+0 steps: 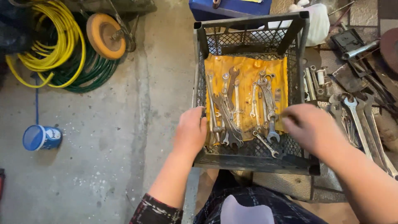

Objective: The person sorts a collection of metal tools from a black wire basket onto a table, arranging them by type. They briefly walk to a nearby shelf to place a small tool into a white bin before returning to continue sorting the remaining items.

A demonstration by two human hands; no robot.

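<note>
Below, both the left hand (190, 130) and right hand (309, 126) flank the wrenches (242, 108).

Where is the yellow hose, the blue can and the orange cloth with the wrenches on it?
yellow hose (62, 41), head view, on the right side of the coil.
blue can (41, 137), head view, on its side wall.
orange cloth (248, 68), head view, on a bare patch near its top edge.

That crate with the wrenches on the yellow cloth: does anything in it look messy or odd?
Somewhat. In the black mesh crate, the wrenches on the yellow cloth are not in neat rows: those on the left overlap and cross, and one small wrench lies past the cloth's front edge on the mesh. The cloth looks stained and wrinkled.
</note>
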